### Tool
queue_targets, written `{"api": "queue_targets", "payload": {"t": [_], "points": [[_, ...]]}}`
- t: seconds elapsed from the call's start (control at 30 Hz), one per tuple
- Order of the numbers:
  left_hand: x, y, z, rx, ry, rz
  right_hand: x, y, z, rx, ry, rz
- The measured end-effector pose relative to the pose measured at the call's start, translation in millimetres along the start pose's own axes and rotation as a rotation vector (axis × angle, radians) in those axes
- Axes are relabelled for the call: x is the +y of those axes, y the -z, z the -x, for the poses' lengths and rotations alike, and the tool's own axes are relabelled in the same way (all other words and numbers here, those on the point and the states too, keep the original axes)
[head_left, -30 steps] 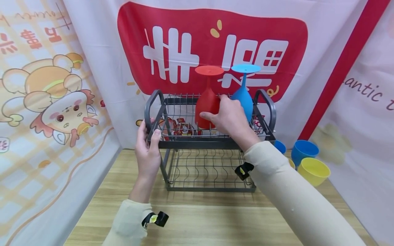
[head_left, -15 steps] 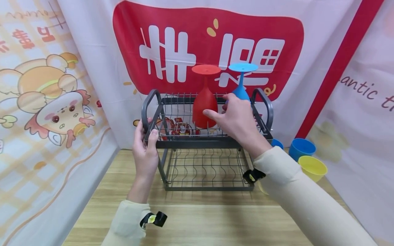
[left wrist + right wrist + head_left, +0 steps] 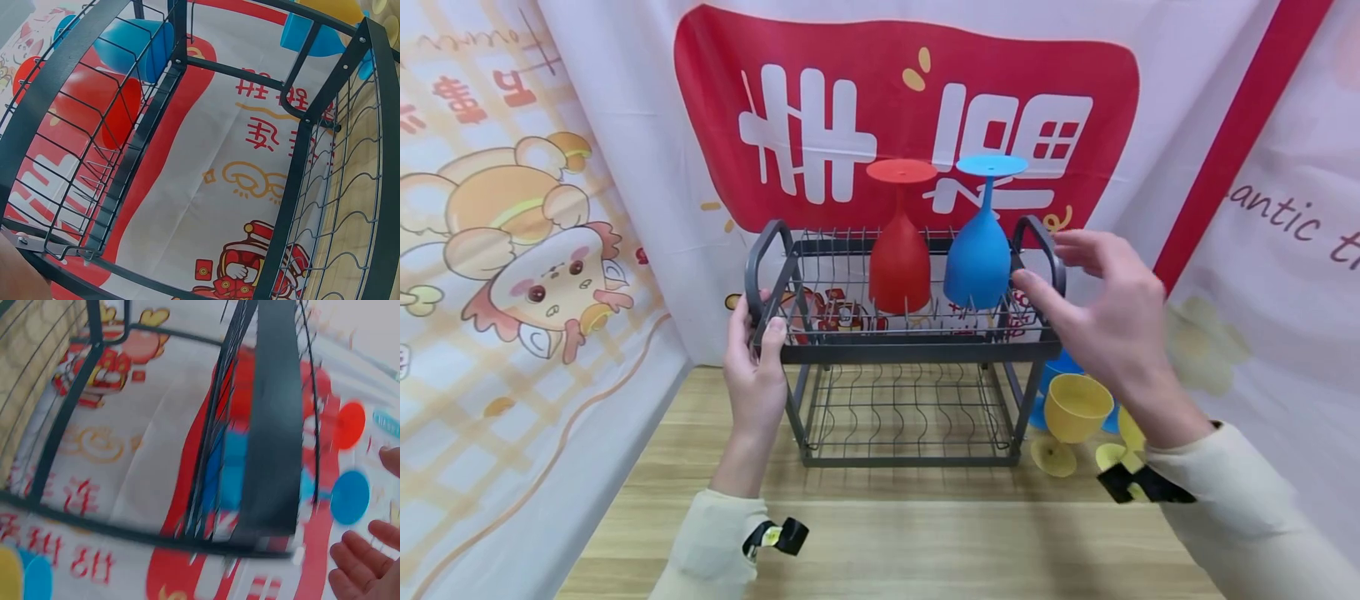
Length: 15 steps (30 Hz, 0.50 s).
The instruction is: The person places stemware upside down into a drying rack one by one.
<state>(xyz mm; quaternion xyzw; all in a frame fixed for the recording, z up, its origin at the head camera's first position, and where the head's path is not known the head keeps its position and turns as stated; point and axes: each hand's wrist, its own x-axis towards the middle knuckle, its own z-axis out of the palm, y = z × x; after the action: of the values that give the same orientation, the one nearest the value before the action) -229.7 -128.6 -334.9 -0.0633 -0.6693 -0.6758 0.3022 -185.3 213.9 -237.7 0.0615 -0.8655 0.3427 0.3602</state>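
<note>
A dark two-tier dish rack (image 3: 917, 348) stands on the wooden table. My left hand (image 3: 756, 379) grips its upper left corner, thumb over the front edge. Upside down on the top tier stand a red goblet (image 3: 900, 267) and, to its right, a blue goblet (image 3: 977, 265), bases up. Beside the rack's right handle hovers my right hand (image 3: 1112, 321), thumb and fingers spread, holding nothing. In the right wrist view the fingers (image 3: 356, 562) are apart from the blue goblet's base (image 3: 350, 497).
Right of the rack, a yellow goblet (image 3: 1078, 408) stands upright among more blue and yellow ones, partly hidden by my right hand and arm. The lower tier (image 3: 910, 408) shows bare wavy wires. Printed cloth walls (image 3: 617, 333) close in the sides and back.
My right hand has let go of the blue goblet and moved right, away from it, to beside the right handle. The left hand keeps its grip on the rack.
</note>
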Motion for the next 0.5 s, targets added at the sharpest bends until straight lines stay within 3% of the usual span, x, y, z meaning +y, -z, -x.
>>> {"api": "queue_targets", "payload": {"t": [0.17, 0.5], "points": [[-0.9, -0.6, 0.5, -0.001, -0.006, 0.003, 46.4, 18.1, 10.6, 0.003, -0.099, 0.048], [-0.5, -1.0, 0.9, -0.002, -0.010, -0.004, 146.0, 38.5, 34.6, -0.127, -0.387, 0.079]]}}
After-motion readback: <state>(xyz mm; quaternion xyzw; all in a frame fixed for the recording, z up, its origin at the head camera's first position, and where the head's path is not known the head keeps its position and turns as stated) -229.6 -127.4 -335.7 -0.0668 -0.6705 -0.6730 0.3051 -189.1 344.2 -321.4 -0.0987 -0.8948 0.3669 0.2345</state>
